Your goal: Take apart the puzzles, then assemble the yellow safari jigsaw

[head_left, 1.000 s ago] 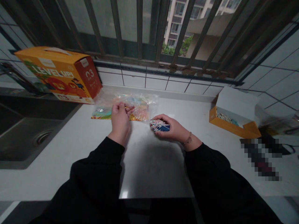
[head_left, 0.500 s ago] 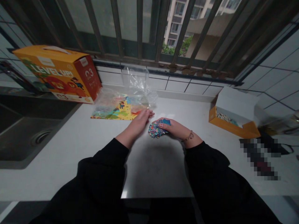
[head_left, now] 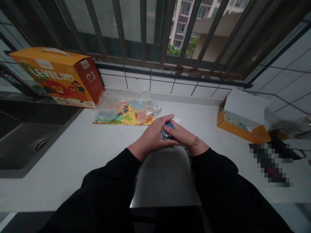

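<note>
A bunch of colourful, blue-backed puzzle pieces point(head_left: 166, 133) is held between my two hands over the middle of the white counter. My right hand point(head_left: 181, 133) grips it from the right, thumb across the top. From the left, my left hand point(head_left: 154, 133) cups around the pieces, its thumb at the near side and its fingers at the far side. Most of the bunch is hidden by the hands. Just beyond my left hand lies a bright illustrated sheet point(head_left: 121, 119) with a clear plastic bag point(head_left: 148, 105) crumpled over it.
An orange carton point(head_left: 58, 77) marked "LEVEL UP!" stands at the back left, beside a dark sink point(head_left: 21, 158). At the right is an open orange and white box point(head_left: 235, 129) with small pieces inside. Behind the counter point(head_left: 97, 152) are a tiled wall and a barred window.
My left hand let go of the plastic bag, which dropped back onto the sheet, and moved right to close around the puzzle pieces. My right hand kept hold and turned them.
</note>
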The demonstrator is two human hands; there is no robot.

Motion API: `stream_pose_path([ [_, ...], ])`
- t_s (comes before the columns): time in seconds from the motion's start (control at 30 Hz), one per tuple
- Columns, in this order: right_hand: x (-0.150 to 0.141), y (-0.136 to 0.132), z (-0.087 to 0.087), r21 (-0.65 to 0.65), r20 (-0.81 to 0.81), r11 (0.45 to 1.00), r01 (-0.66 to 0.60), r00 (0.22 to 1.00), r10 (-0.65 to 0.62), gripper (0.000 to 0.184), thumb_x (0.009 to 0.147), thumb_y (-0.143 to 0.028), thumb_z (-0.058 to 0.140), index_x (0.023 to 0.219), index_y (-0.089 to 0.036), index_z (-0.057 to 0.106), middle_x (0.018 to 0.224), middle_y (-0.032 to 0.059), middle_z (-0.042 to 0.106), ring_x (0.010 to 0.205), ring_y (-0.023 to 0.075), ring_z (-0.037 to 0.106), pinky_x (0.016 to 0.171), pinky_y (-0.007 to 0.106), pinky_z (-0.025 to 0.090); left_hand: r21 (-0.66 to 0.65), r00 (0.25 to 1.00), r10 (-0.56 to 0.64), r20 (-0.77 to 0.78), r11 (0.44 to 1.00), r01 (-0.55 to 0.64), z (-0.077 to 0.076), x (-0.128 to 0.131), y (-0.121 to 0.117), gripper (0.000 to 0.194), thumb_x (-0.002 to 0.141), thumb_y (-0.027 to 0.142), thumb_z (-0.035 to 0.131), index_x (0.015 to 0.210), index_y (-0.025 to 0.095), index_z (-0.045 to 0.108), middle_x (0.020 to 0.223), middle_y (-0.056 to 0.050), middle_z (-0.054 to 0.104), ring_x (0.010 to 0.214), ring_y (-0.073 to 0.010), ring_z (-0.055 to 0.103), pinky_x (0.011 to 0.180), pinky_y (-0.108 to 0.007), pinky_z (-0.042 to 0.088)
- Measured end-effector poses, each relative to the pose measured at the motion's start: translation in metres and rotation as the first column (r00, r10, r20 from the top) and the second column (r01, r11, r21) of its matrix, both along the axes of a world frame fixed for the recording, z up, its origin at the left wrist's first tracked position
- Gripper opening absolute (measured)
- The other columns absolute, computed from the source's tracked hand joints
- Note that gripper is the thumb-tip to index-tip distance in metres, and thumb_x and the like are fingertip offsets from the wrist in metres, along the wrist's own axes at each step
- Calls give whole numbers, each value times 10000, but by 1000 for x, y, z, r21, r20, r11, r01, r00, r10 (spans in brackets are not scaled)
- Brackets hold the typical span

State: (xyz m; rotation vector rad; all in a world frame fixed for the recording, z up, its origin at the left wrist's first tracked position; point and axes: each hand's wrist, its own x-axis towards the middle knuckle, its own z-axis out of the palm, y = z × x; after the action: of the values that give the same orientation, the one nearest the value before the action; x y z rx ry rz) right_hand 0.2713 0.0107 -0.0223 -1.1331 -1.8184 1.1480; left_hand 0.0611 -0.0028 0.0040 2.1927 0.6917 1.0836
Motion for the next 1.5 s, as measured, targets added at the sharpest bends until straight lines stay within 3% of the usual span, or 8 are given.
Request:
stream_pose_path([
  [0.13, 3, 4, -10, 85, -133, 995, -60, 989, 71, 579, 942, -769, 759, 1233, -268, 737, 1330, 116, 730, 1344, 328, 649, 1259, 544, 482, 165, 998, -23, -54, 986, 32, -1, 7, -5, 541, 975, 377, 878, 1464, 260, 678, 1508, -132, 742, 1426, -323, 682, 1227, -547, 530],
  [0.27, 5, 8, -15, -132, -388, 991, 3, 920, -55, 661, 968, -872, 641, 1230, -268, 692, 1232, 93, 738, 1200, 275, 702, 1126, 478, 581, 194, 998, -21, -58, 981, 32, -4, 7, -3, 524, 1041, 257, 758, 1553, 259, 647, 1550, -127, 724, 1427, -297, 681, 1227, -542, 532],
  [0.4, 1, 17, -10, -286, -548, 951, 116, 794, -261, 752, 962, -974, 496, 1223, -289, 664, 1163, 80, 753, 983, 232, 738, 902, 404, 650, 254, 997, -62, -35, 965, 69, -7, 6, 1, 224, 1077, 250, 710, 1278, 259, 809, 1415, -89, 802, 1384, -272, 712, 1219, -538, 532],
  [0.67, -15, 52, -6, -237, -475, 971, 33, 868, -146, 838, 1069, -898, 327, 1673, -358, 538, 1432, 111, 745, 785, 150, 698, 734, 307, 630, 225, 995, -58, -80, 971, 75, -6, 8, -2, 174, 1074, 276, 723, 1194, 286, 849, 1395, -74, 810, 1345, -273, 728, 1240, -563, 511],
  [0.83, -22, 68, -7, -248, -401, 968, 34, 906, -134, 791, 1108, -833, 348, 1702, -340, 518, 1615, 127, 650, 829, 138, 714, 715, 285, 619, 247, 996, -63, -62, 966, 76, -5, 8, -2, 190, 1081, 270, 702, 1210, 265, 842, 1367, -88, 815, 1310, -267, 739, 1246, -559, 506],
  [0.93, -24, 64, -4, -221, -332, 972, 81, 931, -153, 786, 1096, -824, 426, 1712, -341, 503, 1551, 129, 696, 809, 148, 708, 695, 286, 610, 240, 995, -55, -79, 968, 73, -5, 8, -1, 195, 1078, 273, 702, 1215, 270, 841, 1372, -89, 811, 1308, -267, 736, 1241, -553, 509],
  [1.13, -26, 63, 1, -173, -278, 984, 48, 956, -96, 886, 1094, -843, 401, 1832, -411, 170, 1411, 126, 769, 677, 147, 666, 591, 276, 539, 269, 996, -51, -72, 961, 69, -6, 7, -1, 190, 1063, 254, 717, 1209, 259, 839, 1346, -91, 817, 1300, -271, 738, 1259, -558, 486],
  [1.5, -26, 61, -6, -108, -290, 976, 189, 933, -213, 746, 1070, -794, 514, 1531, -241, 708, 1505, 132, 708, 849, 155, 707, 719, 287, 614, 255, 996, -30, -82, 966, 50, -2, 6, -5, 187, 1077, 256, 702, 1213, 276, 829, 1370, -76, 810, 1321, -264, 730, 1284, -593, 466],
])
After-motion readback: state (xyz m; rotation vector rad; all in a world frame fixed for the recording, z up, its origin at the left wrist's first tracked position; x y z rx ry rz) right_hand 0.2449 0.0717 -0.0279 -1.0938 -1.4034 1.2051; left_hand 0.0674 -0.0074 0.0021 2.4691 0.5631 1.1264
